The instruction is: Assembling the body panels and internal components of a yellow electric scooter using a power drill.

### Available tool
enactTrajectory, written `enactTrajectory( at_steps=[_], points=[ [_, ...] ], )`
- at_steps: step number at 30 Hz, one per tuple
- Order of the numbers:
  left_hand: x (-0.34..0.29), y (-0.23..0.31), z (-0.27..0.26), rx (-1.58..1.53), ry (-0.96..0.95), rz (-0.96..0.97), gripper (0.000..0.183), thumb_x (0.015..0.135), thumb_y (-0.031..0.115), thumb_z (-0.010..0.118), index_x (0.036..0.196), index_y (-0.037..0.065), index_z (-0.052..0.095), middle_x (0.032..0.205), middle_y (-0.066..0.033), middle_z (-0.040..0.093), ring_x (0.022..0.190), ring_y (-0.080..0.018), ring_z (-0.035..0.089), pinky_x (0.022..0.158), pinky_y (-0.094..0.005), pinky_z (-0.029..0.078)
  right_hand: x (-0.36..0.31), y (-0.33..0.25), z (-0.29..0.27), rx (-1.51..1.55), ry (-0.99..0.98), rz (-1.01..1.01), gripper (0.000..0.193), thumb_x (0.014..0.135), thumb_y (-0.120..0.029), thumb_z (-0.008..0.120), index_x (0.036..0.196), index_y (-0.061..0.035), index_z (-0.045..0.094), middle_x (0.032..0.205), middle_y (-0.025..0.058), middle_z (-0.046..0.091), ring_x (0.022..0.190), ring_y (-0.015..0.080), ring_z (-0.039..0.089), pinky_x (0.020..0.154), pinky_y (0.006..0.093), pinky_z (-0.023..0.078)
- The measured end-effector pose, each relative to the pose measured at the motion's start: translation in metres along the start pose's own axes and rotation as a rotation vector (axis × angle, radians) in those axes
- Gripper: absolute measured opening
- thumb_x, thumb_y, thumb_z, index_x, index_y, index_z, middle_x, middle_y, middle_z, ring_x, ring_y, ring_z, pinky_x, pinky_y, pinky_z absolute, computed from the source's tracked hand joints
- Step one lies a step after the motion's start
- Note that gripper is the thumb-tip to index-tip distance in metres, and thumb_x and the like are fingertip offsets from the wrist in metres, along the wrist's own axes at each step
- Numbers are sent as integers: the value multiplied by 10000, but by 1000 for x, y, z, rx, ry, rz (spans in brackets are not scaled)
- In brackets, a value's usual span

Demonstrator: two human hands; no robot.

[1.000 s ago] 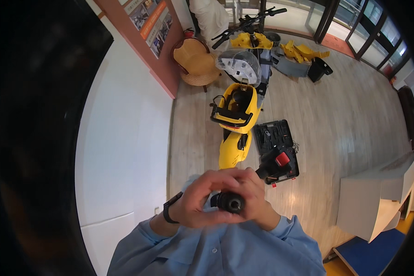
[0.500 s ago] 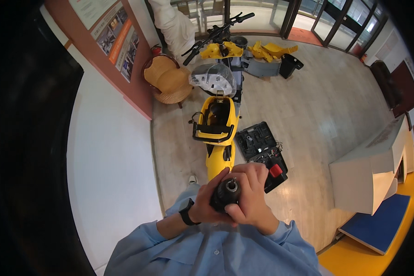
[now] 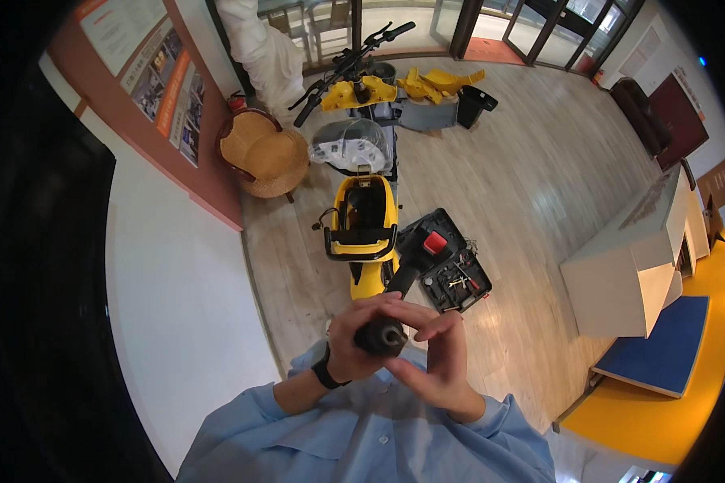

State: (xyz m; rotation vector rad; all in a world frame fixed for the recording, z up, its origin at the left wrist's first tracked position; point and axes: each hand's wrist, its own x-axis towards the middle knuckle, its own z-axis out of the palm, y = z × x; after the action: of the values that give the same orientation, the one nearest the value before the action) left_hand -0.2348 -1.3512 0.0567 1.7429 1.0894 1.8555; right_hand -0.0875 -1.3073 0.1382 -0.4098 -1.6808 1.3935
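Note:
A black cordless drill [image 3: 376, 339] is in my left hand [image 3: 348, 344], whose fingers wrap round its body. Its chuck points up toward me. The drill's handle runs away from me to a battery with a red patch [image 3: 435, 242], seen over the tool case. My right hand [image 3: 441, 366] is curved beside the chuck, thumb and fingers apart, with a gap between the palm and the drill. Whether its fingertips touch the drill or my left hand is hard to tell. Beyond my hands stands a partly stripped yellow scooter [image 3: 368, 282] with an open seat compartment.
An open black tool case [image 3: 469, 299] with small tools lies right of the scooter. Yellow panels [image 3: 439, 84] and a black bin-like part [image 3: 475, 106] lie by its front. A wicker chair [image 3: 270, 163] stands left; a white cabinet [image 3: 620, 278] and blue board [image 3: 660, 346] are right.
My right hand has loosened from the drill and its fingers have spread. The drill has turned, so its handle and red-patched battery now point away to the right. The view has shifted slightly.

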Motion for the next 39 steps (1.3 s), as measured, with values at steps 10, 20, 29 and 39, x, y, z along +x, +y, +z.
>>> enactTrajectory(
  at_steps=[10,20,29,39],
  points=[
    [10,-8,-14,-33,86,-26,636,757,25,814,1272,93,448,1155,-191,643,1103,-397,653,902,-467,563,10,-7,10,-355,66,-116,356,756,-109,731,932,-68,425,935,159,686,1008,359,648,986,487,369],
    [18,-14,-23,-2,4,80,653,767,53,818,1270,91,403,1131,-196,624,1113,-391,638,846,-445,582,-3,6,-6,-360,98,-139,265,744,-90,703,847,-112,460,780,69,621,963,279,654,893,424,375],
    [15,-14,-20,-64,25,-12,693,739,-56,778,1290,91,386,1153,-210,597,1165,-411,603,765,-376,607,-10,24,-10,-88,181,-243,225,795,-145,695,873,-81,494,917,142,649,1244,393,548,1003,500,339],
    [19,-15,-22,-50,1,-36,689,746,-51,783,1295,85,388,1138,-207,608,1156,-408,612,830,-423,590,-6,29,-4,14,265,-218,273,748,-131,730,905,-91,510,936,135,668,1092,366,623,1007,521,350]
  ],
)
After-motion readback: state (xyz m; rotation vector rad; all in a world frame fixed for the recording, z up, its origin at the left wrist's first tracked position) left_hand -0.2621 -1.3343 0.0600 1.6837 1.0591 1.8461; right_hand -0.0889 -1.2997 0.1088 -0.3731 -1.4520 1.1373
